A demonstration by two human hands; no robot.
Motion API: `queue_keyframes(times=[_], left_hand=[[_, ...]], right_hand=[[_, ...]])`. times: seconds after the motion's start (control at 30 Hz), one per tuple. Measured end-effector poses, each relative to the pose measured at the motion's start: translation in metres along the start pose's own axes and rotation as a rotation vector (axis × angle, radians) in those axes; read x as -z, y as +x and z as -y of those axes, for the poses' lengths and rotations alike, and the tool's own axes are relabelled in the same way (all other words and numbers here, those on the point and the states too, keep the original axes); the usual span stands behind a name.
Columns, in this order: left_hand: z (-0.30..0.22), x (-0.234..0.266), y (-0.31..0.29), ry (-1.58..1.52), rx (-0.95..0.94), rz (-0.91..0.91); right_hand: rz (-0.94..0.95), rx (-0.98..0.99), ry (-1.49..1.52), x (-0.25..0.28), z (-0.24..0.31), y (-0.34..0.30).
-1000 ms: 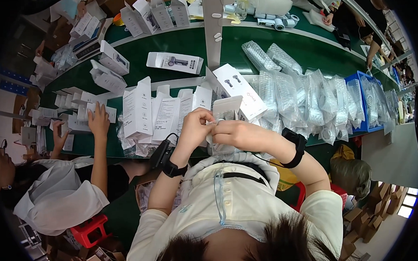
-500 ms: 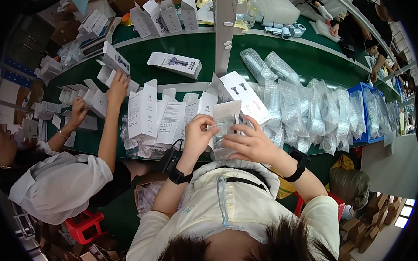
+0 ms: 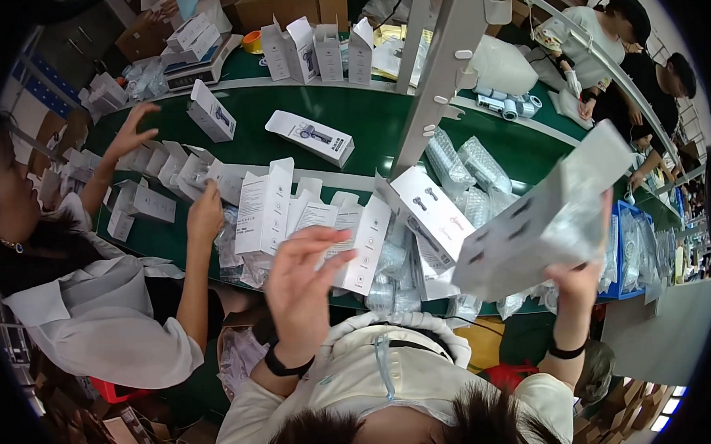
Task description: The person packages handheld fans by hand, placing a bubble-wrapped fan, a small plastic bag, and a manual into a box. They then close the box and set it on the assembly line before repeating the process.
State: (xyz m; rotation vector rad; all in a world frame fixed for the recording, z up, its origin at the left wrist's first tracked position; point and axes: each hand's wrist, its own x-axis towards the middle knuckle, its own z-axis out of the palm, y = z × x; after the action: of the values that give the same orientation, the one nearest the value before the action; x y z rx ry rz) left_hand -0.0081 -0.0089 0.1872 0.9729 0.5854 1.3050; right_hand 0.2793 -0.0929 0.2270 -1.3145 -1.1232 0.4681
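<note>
My right hand (image 3: 578,285) is raised at the right, closed round the lower end of a white carton (image 3: 511,243). The carton is tilted and partly blurred. Its flap stands up, and clear bubble wrap shows at the end facing me. My left hand (image 3: 299,292) is up with its fingers apart and nothing in them. It is nearest to an upright open white carton (image 3: 365,249), and I cannot tell whether the fingertips touch it. Beside that carton, another white carton with small dark pictures (image 3: 430,207) lies tilted on the pile.
Bubble-wrapped items (image 3: 480,165) and a blue crate (image 3: 630,250) are at the right. A metal post (image 3: 437,83) rises from the green table (image 3: 248,115). At left, a co-worker's hand (image 3: 204,217) touches cartons. One closed carton (image 3: 310,137) lies beyond.
My right hand has swung the carton up and right, away from my left hand. My left hand has let go and moved left. The co-worker has set a carton upright on the table.
</note>
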Motion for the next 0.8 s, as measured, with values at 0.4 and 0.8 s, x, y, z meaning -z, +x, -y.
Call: queue_keyframes(times=[0.4, 0.8], left_hand=[[-0.003, 0.039, -0.036, 0.146, 0.008, -0.512], [0.037, 0.077, -0.034, 0.17, 0.179, -0.473]], right_hand=[[-0.441, 0.132, -0.587, -0.011, -0.254, 0.261], [0.344, -0.49, -0.721, -0.01, -0.255, 0.176]])
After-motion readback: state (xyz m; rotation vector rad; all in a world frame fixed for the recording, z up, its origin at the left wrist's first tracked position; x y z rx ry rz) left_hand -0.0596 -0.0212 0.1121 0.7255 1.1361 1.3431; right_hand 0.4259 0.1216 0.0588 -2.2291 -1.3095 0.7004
